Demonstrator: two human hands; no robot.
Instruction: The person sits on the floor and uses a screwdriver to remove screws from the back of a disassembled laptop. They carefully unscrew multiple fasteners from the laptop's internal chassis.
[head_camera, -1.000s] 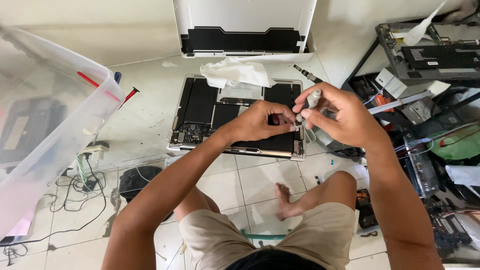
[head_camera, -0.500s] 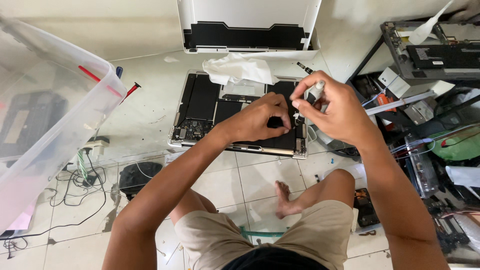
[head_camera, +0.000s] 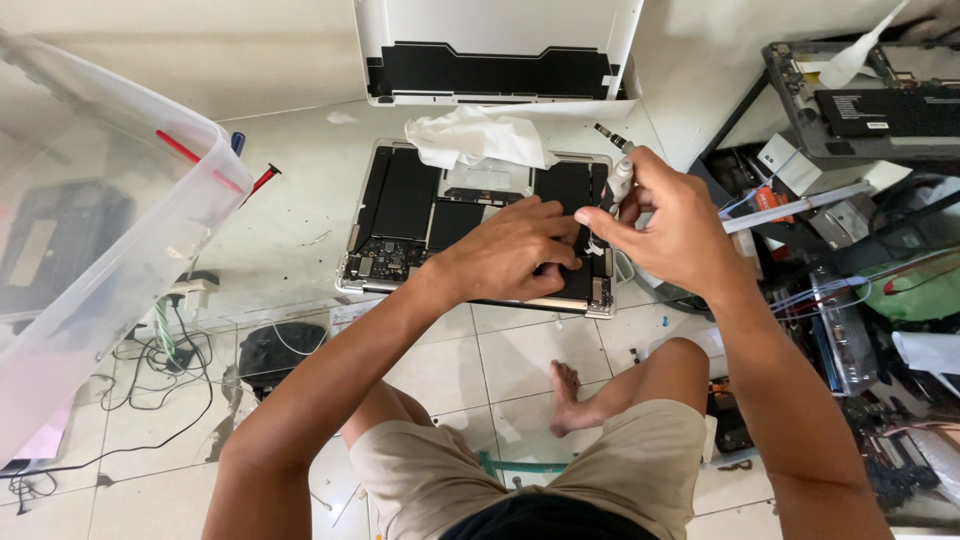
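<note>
An opened laptop base (head_camera: 400, 215) lies on a glass table, its black battery cells and circuit board exposed. My left hand (head_camera: 510, 255) presses down on the right part of the laptop's insides, fingers bent. My right hand (head_camera: 670, 225) is just to the right of it and holds a slim grey screwdriver (head_camera: 618, 180) upright, tip pointing down at the laptop's right edge. A crumpled white tissue (head_camera: 475, 138) rests on the laptop's far edge. The removed white bottom cover (head_camera: 500, 50) stands behind it.
A clear plastic bin (head_camera: 90, 250) sits at the left. Red and blue pens (head_camera: 255, 175) lie beside it. Shelves at the right hold another laptop part (head_camera: 880, 100), cables and boxes. Under the glass are tiles, a power strip (head_camera: 185, 295), my knees and a bare foot (head_camera: 565, 400).
My hands and the view have shifted slightly down and left. My left hand has settled flatter on the laptop, and my right hand has brought the screwdriver lower to the right edge.
</note>
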